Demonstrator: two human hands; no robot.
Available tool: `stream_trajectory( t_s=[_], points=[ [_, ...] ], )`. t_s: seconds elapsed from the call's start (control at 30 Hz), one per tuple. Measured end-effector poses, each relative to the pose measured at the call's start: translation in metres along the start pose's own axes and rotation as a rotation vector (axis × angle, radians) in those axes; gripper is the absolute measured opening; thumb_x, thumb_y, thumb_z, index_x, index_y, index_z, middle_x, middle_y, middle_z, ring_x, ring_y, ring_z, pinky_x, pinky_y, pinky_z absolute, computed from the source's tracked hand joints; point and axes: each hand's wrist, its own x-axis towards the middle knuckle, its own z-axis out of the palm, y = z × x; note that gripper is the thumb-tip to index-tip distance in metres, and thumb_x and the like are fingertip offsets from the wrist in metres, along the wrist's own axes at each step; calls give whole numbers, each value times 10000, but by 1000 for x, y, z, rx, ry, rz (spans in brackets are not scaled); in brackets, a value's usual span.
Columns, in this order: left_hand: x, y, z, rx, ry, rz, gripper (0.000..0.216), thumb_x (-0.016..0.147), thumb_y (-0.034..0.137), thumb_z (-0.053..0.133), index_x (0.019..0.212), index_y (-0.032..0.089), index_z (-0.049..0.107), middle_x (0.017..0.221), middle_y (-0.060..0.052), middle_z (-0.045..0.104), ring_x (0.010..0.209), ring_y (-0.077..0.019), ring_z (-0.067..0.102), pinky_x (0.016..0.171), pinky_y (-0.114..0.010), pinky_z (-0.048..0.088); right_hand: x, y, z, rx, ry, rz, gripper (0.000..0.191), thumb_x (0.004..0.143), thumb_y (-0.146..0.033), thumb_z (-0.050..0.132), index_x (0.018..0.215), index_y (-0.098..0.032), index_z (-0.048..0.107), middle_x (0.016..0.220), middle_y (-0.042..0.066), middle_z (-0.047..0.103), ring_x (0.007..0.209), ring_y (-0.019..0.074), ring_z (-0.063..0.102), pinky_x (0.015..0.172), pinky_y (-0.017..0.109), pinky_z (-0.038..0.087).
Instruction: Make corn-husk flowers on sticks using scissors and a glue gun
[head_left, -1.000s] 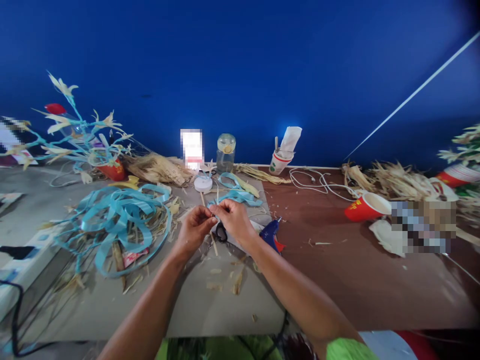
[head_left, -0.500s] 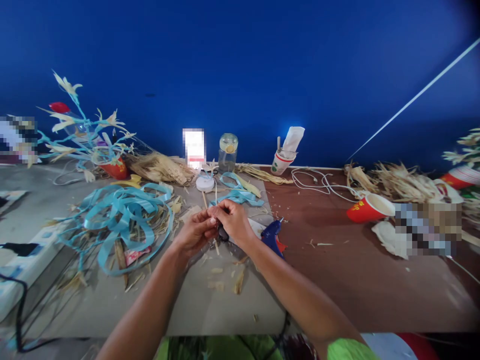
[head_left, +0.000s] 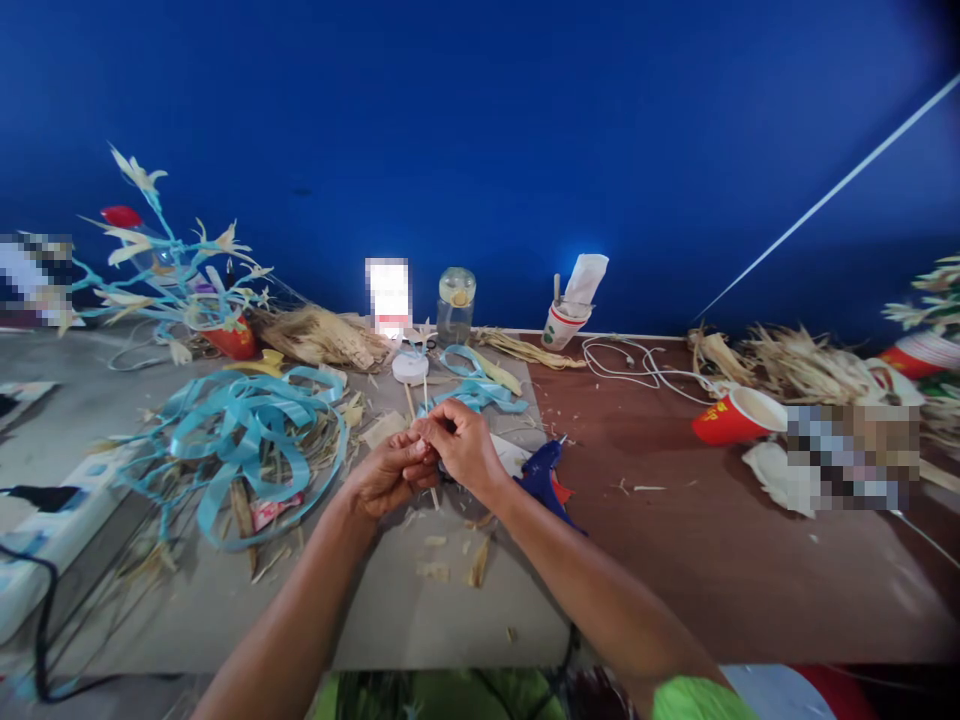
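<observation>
Both hands meet over the middle of the table, fingertips pinched together on a thin pale stem (head_left: 425, 390). It stands nearly upright, its top above my fingers and a pale end showing below them. My left hand (head_left: 391, 472) is closed around it from the left. My right hand (head_left: 466, 447) pinches from the right, its thumb and forefinger hiding the exact point of grip. A blue glue gun (head_left: 541, 470) lies just right of my right hand. Behind the hands are a round white lidded piece (head_left: 410, 368) and some light blue ribbon (head_left: 480, 392).
A pile of blue ribbon (head_left: 247, 440) and husk scraps lies left, near a white power strip (head_left: 56, 535). A blue-stemmed flower branch (head_left: 169, 240) stands behind it. At the back are a glass jar (head_left: 455, 308) and a paper cup (head_left: 564, 325). A red cup (head_left: 739, 417) lies right.
The top of the stem has shifted slightly left. My fingers have turned a little, and the dark round thing beneath them is now mostly hidden.
</observation>
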Motion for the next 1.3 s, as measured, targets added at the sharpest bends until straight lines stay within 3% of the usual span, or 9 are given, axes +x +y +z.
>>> stream_trajectory(
  t_s=[0.23, 0.43, 0.6, 0.87, 1.1, 1.3],
  points=[
    [4, -1, 13, 219, 110, 149, 263, 604, 256, 786, 678, 125, 570, 532, 55, 444, 423, -24, 333, 435, -177, 266, 3, 5, -2, 225, -56, 245, 268, 688, -400, 613, 580, -182, 500, 539, -54, 454, 519, 85, 390, 506, 222, 326],
    [10, -10, 16, 689, 368, 455, 175, 657, 241, 725, 733, 148, 599, 597, 30, 541, 535, -79, 437, 514, -200, 329, 6, 14, 0, 283, 9, 302, 298, 640, -416, 667, 564, -176, 506, 540, -62, 442, 525, 77, 375, 514, 219, 318],
    [8, -15, 9, 884, 539, 641, 191, 669, 182, 696, 825, 189, 585, 719, 7, 579, 651, -127, 520, 621, -236, 389, 6, 16, 3, 469, -11, 442, 360, 589, -443, 716, 534, -183, 473, 491, -77, 419, 476, 68, 357, 483, 218, 300],
    [2, -18, 4, 1099, 542, 760, 161, 734, 194, 640, 884, 220, 589, 812, -18, 591, 733, -156, 547, 707, -269, 408, 7, 9, -1, 768, -166, 638, 446, 498, -418, 794, 557, -180, 422, 466, -95, 424, 406, 33, 334, 425, 187, 236],
    [0, -11, 8, 1170, 457, 811, 88, 737, 179, 624, 802, 236, 646, 748, -21, 595, 703, -164, 516, 721, -278, 393, 6, 3, -1, 749, -170, 699, 462, 508, -422, 792, 571, -186, 401, 433, -112, 408, 379, 23, 302, 405, 174, 216],
    [0, -9, 16, 1115, 476, 804, 85, 744, 154, 597, 711, 223, 634, 689, -3, 563, 659, -150, 496, 678, -260, 379, 6, 6, 0, 732, -211, 704, 467, 501, -491, 770, 576, -186, 424, 455, -100, 418, 393, 35, 330, 418, 185, 239]
  ],
)
